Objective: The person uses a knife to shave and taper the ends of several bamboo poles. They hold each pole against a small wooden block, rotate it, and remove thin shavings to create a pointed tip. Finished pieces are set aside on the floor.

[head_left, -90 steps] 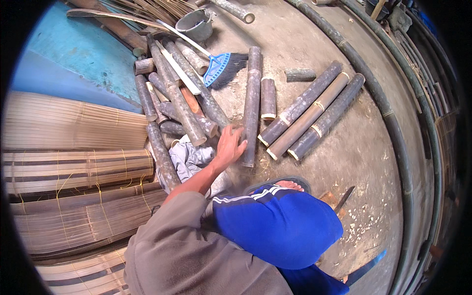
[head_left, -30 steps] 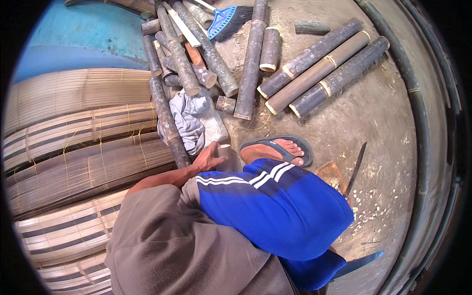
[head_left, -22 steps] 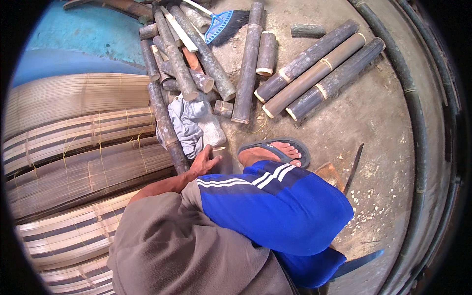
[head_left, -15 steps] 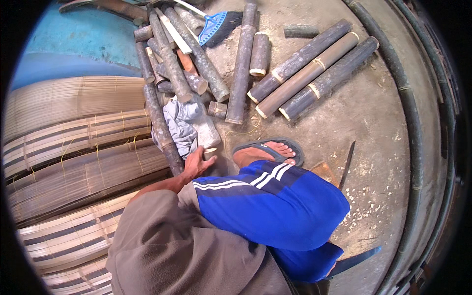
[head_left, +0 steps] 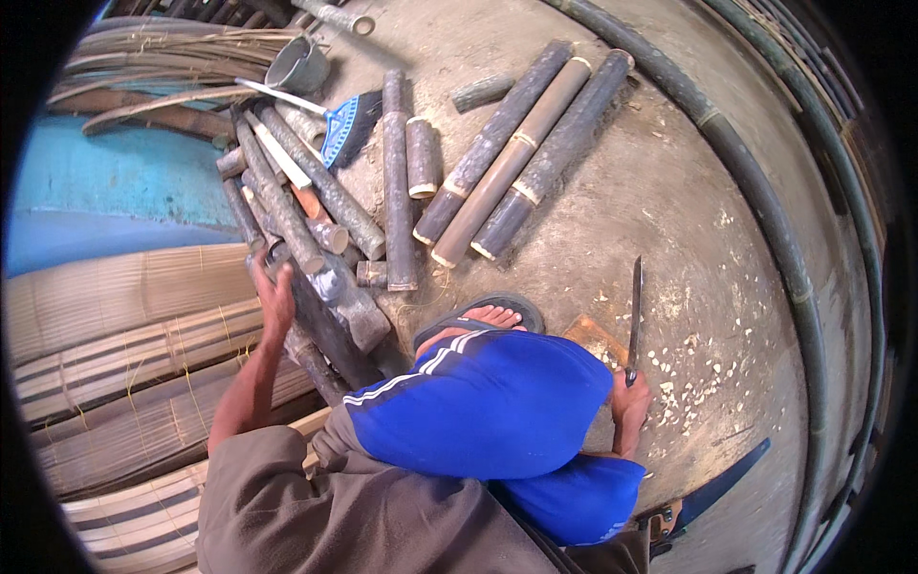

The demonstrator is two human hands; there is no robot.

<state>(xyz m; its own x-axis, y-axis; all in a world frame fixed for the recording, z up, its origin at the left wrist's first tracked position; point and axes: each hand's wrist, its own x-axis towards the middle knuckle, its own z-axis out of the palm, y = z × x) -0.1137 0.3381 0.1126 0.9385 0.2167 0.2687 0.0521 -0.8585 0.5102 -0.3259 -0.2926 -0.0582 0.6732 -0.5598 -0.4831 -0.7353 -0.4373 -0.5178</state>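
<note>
My left hand (head_left: 273,295) is closed round the upper end of a dark bamboo piece (head_left: 330,323), which slants down toward my legs. Under and beside that piece lie a grey cloth (head_left: 328,284) and a grey stone block (head_left: 361,320). On the far side of my bent knee, my right hand (head_left: 630,402) grips the handle of a long dark-bladed machete (head_left: 637,301). Its blade points away from me, over the floor. Close to the blade is a flat brown wooden board (head_left: 595,337), partly hidden by my knee.
Cut bamboo sections (head_left: 521,158) lie ahead, near a blue broom (head_left: 341,132) and a bucket (head_left: 298,65). Bundled bamboo slats (head_left: 134,349) fill the left. A handsaw (head_left: 712,496) rests at lower right, near pale chips (head_left: 688,383). Long poles (head_left: 765,201) curve along the right.
My left hand has moved from beside the stone block to the dark bamboo piece. The machete, earlier lying on the floor, is now in my right hand. The view has shifted.
</note>
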